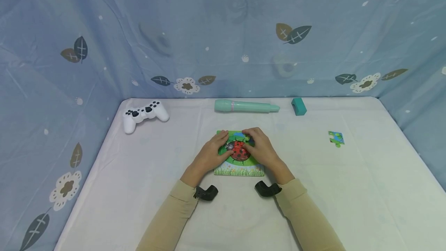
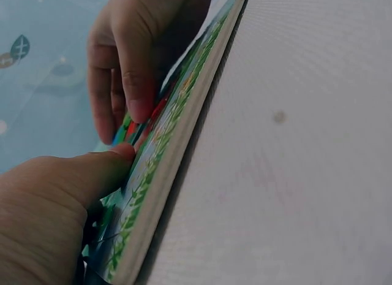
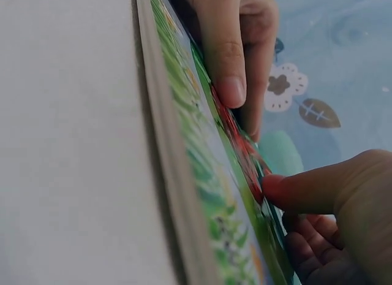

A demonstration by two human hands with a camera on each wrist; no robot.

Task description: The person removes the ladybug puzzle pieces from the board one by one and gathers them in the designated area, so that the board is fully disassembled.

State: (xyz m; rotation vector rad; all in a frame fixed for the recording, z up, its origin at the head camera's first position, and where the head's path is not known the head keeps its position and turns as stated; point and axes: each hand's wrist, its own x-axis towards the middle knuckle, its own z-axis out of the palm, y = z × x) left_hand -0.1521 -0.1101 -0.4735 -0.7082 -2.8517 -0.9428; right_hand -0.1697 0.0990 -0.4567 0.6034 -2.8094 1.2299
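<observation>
No readable text, no legible labels, brands, numbers or signs, any view

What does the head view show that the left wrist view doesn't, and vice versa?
Only head: a white game controller, mint-green microphone-shaped object, teal block, loose puzzle piece and beige sleeves.

Only left wrist: a close, edge-on look at the board's pale side.

Both: the ladybug puzzle board, left hand, right hand, white tabletop and blue patterned cloth.
</observation>
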